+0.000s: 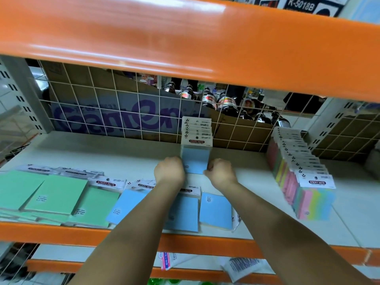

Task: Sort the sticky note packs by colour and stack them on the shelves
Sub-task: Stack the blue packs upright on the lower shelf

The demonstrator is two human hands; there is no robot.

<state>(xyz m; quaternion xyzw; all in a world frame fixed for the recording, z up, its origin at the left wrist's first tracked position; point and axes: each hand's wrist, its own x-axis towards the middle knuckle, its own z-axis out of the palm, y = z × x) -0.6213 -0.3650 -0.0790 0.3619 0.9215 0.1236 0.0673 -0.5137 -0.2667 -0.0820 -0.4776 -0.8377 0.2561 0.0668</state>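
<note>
A row of upright blue sticky note packs (195, 157) stands mid-shelf, its white header cards leaning back toward the wire grid. My left hand (169, 170) grips the row's left side and my right hand (221, 171) grips its right side, fingers curled on the front pack. Loose blue packs (216, 210) lie flat near the shelf's front edge, partly under my forearms. Green packs (55, 194) lie flat at the front left. A long upright row of multicolour packs (312, 202) stands at the right.
An orange beam (185, 38) of the shelf above hangs low overhead. A white wire grid (123, 112) backs the white shelf (102, 153), with a cardboard box and dark bottles behind it. The orange front rail (61, 231) edges the shelf; packets lie on the lower shelf.
</note>
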